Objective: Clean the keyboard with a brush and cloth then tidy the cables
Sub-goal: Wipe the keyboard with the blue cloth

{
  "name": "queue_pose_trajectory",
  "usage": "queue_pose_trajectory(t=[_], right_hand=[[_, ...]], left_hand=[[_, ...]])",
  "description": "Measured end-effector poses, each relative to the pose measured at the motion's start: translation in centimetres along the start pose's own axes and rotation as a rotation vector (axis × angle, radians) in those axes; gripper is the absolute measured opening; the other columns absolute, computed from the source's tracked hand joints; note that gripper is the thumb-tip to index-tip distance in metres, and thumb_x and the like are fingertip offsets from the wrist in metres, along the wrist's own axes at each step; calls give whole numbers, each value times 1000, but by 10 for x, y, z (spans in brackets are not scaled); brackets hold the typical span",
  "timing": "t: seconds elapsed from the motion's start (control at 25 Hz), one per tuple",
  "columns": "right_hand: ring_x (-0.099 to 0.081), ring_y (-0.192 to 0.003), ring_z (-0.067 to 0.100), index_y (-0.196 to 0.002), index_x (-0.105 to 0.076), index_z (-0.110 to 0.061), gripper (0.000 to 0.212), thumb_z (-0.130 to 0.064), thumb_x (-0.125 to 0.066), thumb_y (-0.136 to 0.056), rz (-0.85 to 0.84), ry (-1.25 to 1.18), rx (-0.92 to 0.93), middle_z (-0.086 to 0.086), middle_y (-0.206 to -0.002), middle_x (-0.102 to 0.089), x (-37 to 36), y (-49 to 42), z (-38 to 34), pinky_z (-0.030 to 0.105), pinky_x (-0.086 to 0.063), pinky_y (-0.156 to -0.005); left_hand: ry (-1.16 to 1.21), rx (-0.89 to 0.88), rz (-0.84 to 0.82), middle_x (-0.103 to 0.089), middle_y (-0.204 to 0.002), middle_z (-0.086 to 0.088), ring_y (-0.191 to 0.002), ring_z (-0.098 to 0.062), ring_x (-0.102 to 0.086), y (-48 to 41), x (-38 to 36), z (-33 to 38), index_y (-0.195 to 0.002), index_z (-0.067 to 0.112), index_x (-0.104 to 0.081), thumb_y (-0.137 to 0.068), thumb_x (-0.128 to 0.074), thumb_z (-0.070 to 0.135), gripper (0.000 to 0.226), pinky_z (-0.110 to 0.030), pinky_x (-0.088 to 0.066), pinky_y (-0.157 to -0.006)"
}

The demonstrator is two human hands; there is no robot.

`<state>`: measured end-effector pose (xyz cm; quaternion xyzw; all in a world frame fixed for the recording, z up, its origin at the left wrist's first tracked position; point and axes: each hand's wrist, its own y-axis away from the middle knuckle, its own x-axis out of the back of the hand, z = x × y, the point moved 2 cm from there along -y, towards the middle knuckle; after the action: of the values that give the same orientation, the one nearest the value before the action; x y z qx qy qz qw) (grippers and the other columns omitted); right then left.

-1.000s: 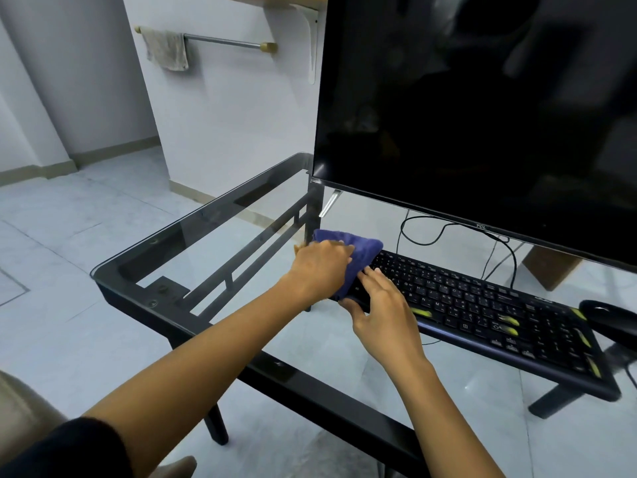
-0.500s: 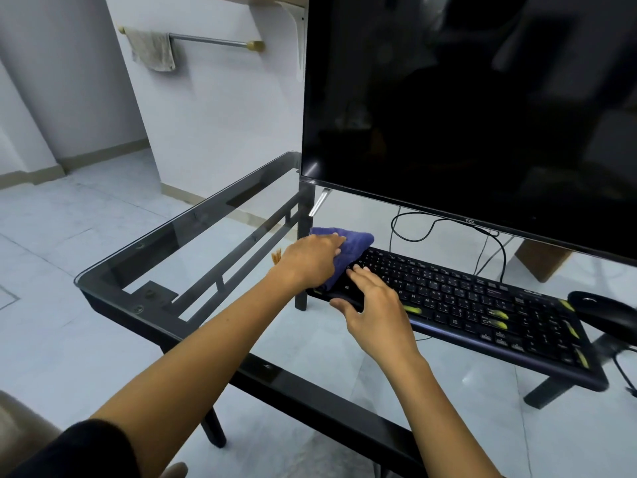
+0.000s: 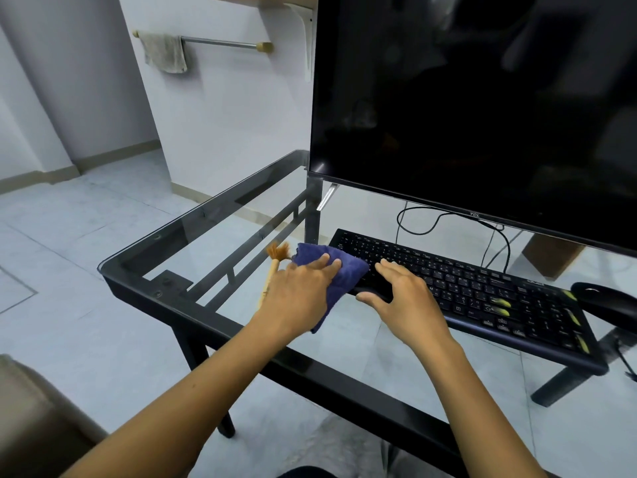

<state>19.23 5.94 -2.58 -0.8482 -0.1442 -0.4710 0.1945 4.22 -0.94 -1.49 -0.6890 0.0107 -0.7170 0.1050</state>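
A black keyboard with yellow-marked keys lies on the glass table below the monitor. A blue cloth lies at the keyboard's left end, and my left hand presses flat on it with straight fingers. My right hand holds the keyboard's left front corner, fingers on the keys and thumb on the front edge. A wooden brush with orange bristles lies on the glass just left of the cloth, partly hidden by my left hand. Black cables loop behind the keyboard.
A large dark monitor stands over the keyboard. A black mouse sits at the keyboard's right end. A towel hangs on a wall rail. A chair edge shows at bottom left.
My left hand has slid the cloth left, off the keyboard's end toward the glass. The brush now shows beside it. My right hand has stayed at the keyboard's corner.
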Motion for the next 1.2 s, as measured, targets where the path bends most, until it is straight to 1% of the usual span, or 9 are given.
queue_pose_trajectory(t=[0.16, 0.32, 0.48, 0.56, 0.72, 0.84, 0.96, 1.08, 1.2], right_hand=[[-31, -138, 16, -137, -42, -15, 68, -38, -68, -79, -4, -15, 3, 0, -149, -38, 0, -1, 0, 33, -29, -111], [-35, -135, 18, -135, -45, -14, 70, -40, -71, -75, -11, -6, 11, 1, -145, -43, 2, -3, 0, 33, -30, -110], [-37, -135, 18, -135, -45, -13, 63, -32, -70, -79, -2, 13, 31, 1, -146, -43, 2, -3, 0, 31, -30, -110], [-34, -137, 17, -135, -44, -15, 65, -35, -69, -79, -14, 3, 37, 0, -147, -41, 4, -2, 0, 32, -28, -111], [-22, -141, 14, -140, -37, -21, 74, -44, -68, -77, -30, 2, 19, -5, -152, -31, 16, 12, 9, 34, -23, -114], [-18, -142, 12, -142, -33, -23, 78, -49, -66, -76, 4, 42, -44, -7, -153, -28, 33, 29, 37, 33, -19, -114], [-21, -142, 13, -141, -35, -20, 78, -52, -65, -76, 35, 58, -108, -3, -152, -31, 44, 43, 60, 31, -19, -115], [-27, -140, 13, -138, -41, -19, 74, -47, -68, -75, 71, 27, -110, -3, -149, -38, 49, 47, 68, 29, -23, -113], [-34, -136, 15, -134, -47, -20, 67, -40, -72, -74, 82, 16, -90, 0, -145, -44, 49, 45, 69, 27, -28, -109]], left_hand=[[-53, -61, 9, -31, -155, 18, -127, -28, -50, 18, 4, -8, -146, 44, -30, -99, -44, 26, 52, -37, -45, -96], [-111, -1, -6, -46, -146, 11, -126, -26, -50, 24, 11, -21, -144, 43, -34, -100, -44, 28, 47, -37, -46, -95], [-51, -109, 16, -34, -154, 14, -124, -28, -51, 27, 2, -4, -143, 44, -34, -99, -45, 28, 48, -38, -45, -94], [-40, -100, 22, -38, -151, 17, -122, -26, -52, 27, 6, -9, -141, 47, -37, -99, -44, 26, 47, -35, -44, -93], [61, 3, 35, -52, -142, 9, -124, -26, -51, 21, 21, -17, -140, 46, -41, -99, -40, 20, 48, -33, -46, -91], [187, 23, 90, -45, -149, 11, -127, -27, -50, -2, 23, -5, -141, 44, -41, -98, -39, 13, 53, -37, -46, -94], [225, 17, 17, -38, -153, 13, -131, -25, -48, -26, 8, 26, -142, 44, -39, -97, -41, 10, 57, -38, -46, -96], [267, -108, -14, -35, -155, 14, -132, -26, -46, -27, -6, 74, -143, 45, -37, -95, -43, 9, 60, -40, -46, -97], [150, -316, -47, -27, -158, 13, -130, -32, -44, -8, -11, 103, -147, 45, -27, -94, -45, 10, 66, -40, -44, -100]])
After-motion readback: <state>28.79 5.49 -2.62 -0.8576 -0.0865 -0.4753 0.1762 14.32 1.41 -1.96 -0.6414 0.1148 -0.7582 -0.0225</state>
